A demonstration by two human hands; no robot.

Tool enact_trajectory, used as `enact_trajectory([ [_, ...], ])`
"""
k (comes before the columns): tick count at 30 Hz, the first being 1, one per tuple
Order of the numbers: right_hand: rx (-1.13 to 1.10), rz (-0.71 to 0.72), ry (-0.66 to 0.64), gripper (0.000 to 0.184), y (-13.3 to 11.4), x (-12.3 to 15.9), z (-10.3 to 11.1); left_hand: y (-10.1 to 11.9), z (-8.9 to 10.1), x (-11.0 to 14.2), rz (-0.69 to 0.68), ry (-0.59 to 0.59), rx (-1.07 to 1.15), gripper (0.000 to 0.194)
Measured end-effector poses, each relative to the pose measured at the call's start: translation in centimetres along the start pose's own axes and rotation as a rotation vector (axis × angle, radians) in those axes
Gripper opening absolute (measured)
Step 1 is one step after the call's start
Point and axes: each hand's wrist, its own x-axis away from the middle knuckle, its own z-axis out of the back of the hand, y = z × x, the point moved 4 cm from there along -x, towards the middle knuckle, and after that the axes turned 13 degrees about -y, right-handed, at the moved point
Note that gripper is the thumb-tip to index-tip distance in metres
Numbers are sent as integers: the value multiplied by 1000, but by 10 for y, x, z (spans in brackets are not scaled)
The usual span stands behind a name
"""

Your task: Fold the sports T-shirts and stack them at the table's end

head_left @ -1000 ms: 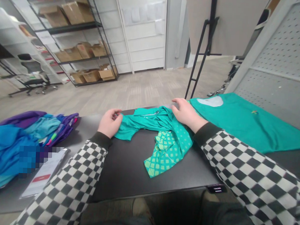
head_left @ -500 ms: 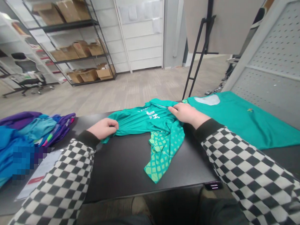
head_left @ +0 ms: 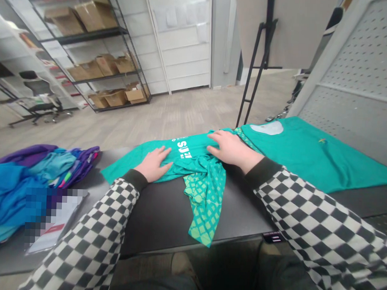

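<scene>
A green shirt (head_left: 193,147) with white lettering lies on the black table (head_left: 165,220), its body spread out to the left. One sleeve with a lime diamond pattern hangs toward the table's front edge, bunched where it meets the body. My left hand (head_left: 153,164) rests on the left part of the cloth, fingers spread. On the right part lies my right hand (head_left: 229,148), its fingers stretched out and apart over the fabric. A second green shirt (head_left: 307,153) with a pale neck opening is spread flat to the right of my right hand.
A heap of blue and purple clothes (head_left: 20,185) sits at the left, beside a clear-covered paper sheet (head_left: 55,225). A grey pegboard panel (head_left: 351,83) borders the right side. Beyond the table stand a black easel stand (head_left: 254,75) and a shelf rack with cardboard boxes (head_left: 94,69).
Both hands have let go of their pinched folds and now lie flat on the shirt. The shirt's body is smoother and reaches further left; my left hand has moved right.
</scene>
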Motion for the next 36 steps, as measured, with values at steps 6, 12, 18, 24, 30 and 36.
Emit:
enact_trajectory([
  [6,-106,161,-370,81,-4,1,-28,-19,10,11,6,-50,-43,79],
  [12,-258,323,-97,47,-4,17,6,25,37,46,-339,216,79,41],
  [18,-435,486,-359,41,-11,26,-2,81,1,40,-582,-65,108,32],
  [24,-513,365,-408,34,17,13,-10,31,12,34,-479,-1,220,39],
  [30,-462,331,-369,30,28,14,-6,-36,42,37,0,250,170,33],
  [36,-283,302,48,55,4,15,-1,10,44,53,-150,454,130,31],
])
